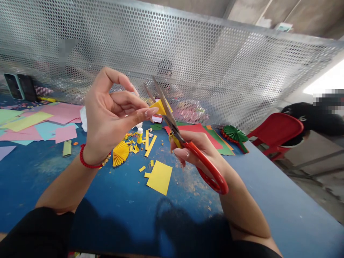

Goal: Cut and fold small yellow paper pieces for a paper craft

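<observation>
My left hand (107,111) pinches a small piece of yellow paper (161,107) between thumb and forefinger, held up above the table. In my right hand (199,147) is a pair of scissors with red handles (205,168). Their blades are parted and point up and away, with the yellow paper at the blades. On the table below lie a larger yellow sheet (160,177), several small yellow scraps and two narrow yellow strips (151,145). A pleated yellow paper fan (120,153) sits near my left wrist, beside an upright glue stick (139,135).
A perforated metal screen (129,46) stands along the table's back. Pastel paper sheets (40,122) spread at the left, with two phones (20,87) leaning behind. Red sheets (197,134) and a green pleated rosette (234,136) lie right of centre. A red chair (281,132) stands beyond the right edge.
</observation>
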Demonstrator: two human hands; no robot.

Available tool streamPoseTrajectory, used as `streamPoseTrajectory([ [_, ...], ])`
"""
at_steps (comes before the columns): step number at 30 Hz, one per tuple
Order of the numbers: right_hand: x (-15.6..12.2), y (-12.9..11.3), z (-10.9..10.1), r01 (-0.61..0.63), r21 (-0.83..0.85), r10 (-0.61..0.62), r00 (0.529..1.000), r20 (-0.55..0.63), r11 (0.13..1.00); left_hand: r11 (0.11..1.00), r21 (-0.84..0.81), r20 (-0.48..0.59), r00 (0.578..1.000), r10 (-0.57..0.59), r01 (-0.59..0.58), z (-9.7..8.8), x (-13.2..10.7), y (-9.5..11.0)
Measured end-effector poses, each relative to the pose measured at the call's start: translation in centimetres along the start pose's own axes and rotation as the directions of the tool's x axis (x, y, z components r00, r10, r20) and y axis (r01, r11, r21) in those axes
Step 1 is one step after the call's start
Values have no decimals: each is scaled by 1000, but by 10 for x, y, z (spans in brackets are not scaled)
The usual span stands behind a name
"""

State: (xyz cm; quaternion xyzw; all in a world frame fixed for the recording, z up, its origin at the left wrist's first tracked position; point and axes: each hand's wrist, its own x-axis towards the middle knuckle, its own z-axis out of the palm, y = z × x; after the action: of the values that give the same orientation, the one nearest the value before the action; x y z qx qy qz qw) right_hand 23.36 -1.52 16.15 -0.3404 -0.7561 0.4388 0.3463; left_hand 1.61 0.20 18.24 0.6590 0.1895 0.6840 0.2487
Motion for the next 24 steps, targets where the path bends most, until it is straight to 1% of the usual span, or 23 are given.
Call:
streamPoseTrajectory([
  [5,0,-3,0,-7,-41,7,1000,-7,999,999,-52,16,1000,2,-1,0,1,-1],
  [10,0,-4,1,19,-52,-21,999,-30,998,998,-58,9,1000,-7,8,-2,2,-2],
  [12,-1,-3,1,26,-54,-28,999,-34,998,999,-48,11,1000,4,-3,-2,2,-3],
  [15,-1,-2,2,37,-63,-40,998,-47,997,999,-30,-16,1000,19,-19,-1,1,-2],
  [19,-2,-1,2,51,-63,-54,997,-54,997,1000,10,-41,999,7,-7,0,1,0],
  [21,-2,1,2,64,-60,-67,996,-50,996,999,36,-34,999,-4,5,-1,1,0],
  [24,-1,3,1,80,-56,-82,996,-38,995,1000,24,-9,1000,13,-13,-2,1,-1],
])
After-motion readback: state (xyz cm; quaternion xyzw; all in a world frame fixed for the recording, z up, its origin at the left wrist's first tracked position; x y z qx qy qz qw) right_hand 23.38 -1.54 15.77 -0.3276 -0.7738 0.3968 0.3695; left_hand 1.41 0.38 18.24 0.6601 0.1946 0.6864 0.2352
